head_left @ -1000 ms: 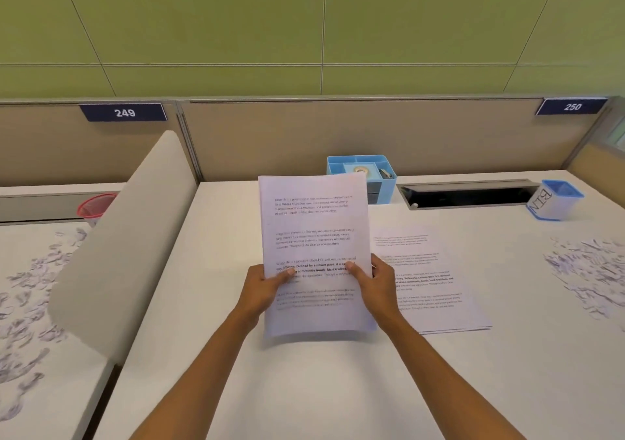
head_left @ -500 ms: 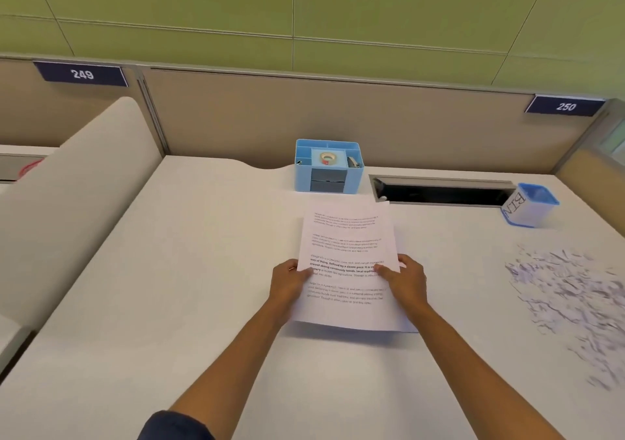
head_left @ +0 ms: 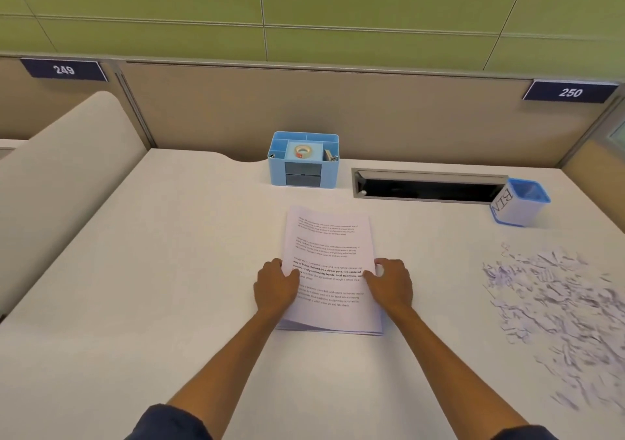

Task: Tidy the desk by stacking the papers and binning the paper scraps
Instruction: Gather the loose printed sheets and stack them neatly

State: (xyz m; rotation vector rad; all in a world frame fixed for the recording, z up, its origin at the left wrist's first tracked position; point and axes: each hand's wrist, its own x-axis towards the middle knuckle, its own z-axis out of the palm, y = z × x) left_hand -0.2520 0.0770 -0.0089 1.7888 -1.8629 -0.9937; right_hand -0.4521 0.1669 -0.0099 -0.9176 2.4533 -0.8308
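Observation:
A stack of printed papers point(head_left: 329, 246) lies flat on the white desk point(head_left: 169, 270), in the middle. My left hand point(head_left: 275, 287) grips the stack's left edge, thumb on top. My right hand point(head_left: 390, 284) rests on its right edge, fingers curled over the side. A wide scatter of paper scraps point(head_left: 554, 307) covers the desk at the right. A small blue-rimmed cup marked BIN point(head_left: 519, 202) stands at the back right, beyond the scraps.
A blue desk organiser point(head_left: 304, 160) with a tape roll stands at the back centre. Right of it is a long cable slot point(head_left: 426, 187). A beige partition point(head_left: 304, 111) closes the back, and a curved divider point(head_left: 61, 175) bounds the left side.
The papers were held upright above the desk, over another sheet. They now lie flat as one stack, both hands still at the sides. The view has shifted right.

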